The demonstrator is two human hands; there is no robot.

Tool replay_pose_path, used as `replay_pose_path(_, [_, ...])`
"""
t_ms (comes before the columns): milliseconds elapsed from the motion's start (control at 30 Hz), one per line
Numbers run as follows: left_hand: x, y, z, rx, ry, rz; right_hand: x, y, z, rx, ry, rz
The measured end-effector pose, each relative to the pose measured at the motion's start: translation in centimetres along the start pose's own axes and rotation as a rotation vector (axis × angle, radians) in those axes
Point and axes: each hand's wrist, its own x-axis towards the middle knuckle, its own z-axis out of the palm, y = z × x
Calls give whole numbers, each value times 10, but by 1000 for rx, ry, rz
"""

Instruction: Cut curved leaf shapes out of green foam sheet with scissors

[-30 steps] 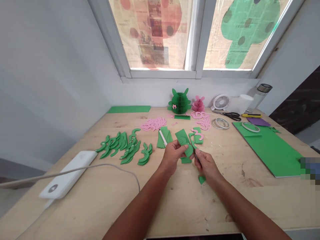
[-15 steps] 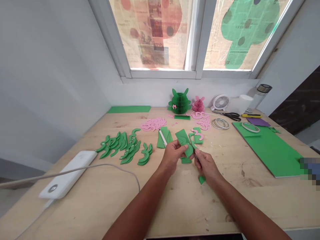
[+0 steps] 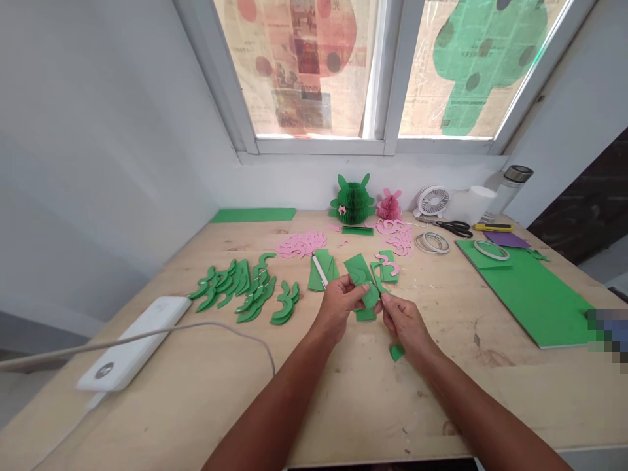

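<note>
Left hand (image 3: 343, 297): closed, gripping folded green paper (image 3: 358, 265) between thumb and fingers, above the wooden tabletop (image 3: 314, 405), near its middle. Rounded lobe at the paper's lower end, just beside the right fingertips.

Right hand (image 3: 406, 322): closed, pinching a slim dark tool, mostly hidden; exact kind cannot be told. Curved green offcut beside it; small green scrap (image 3: 396, 353) below, near the wrist.

Just beyond the hands: pink scalloped cutout (image 3: 391, 265), lying over green paper pieces. Left of these: green sheets (image 3: 330, 265), with white pen-like tool (image 3: 320, 270) laid across.

Farther left: scalloped green cutouts (image 3: 260, 297), in overlapping groups; pink curved cutouts (image 3: 300, 244), heaped behind.

Near left edge: white power bank (image 3: 132, 343), cable crossing above.

Along the wall: green honeycomb-paper figure (image 3: 354, 203) with pink bow; smaller pink honeycomb-paper figure (image 3: 389, 207); white fan (image 3: 434, 200); clear bottle (image 3: 510, 190) with metallic cap.

At right: black-handled scissors (image 3: 455, 227); yellow box cutter (image 3: 493, 227), near purple paper (image 3: 510, 240); two tape rolls (image 3: 447, 243), overlapping; large green board (image 3: 537, 297), with smaller green sheet and another tape roll on top.
</note>
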Motion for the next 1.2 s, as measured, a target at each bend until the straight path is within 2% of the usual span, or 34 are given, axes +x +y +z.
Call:
replay_pose_path(467, [-1, -1, 1, -37, -4, -10, 3, 7, -3, 65, 20, -8])
replay_pose_path(1200, [-1, -2, 0, -43, 14, -6, 1, 3, -1, 5, 18, -45])
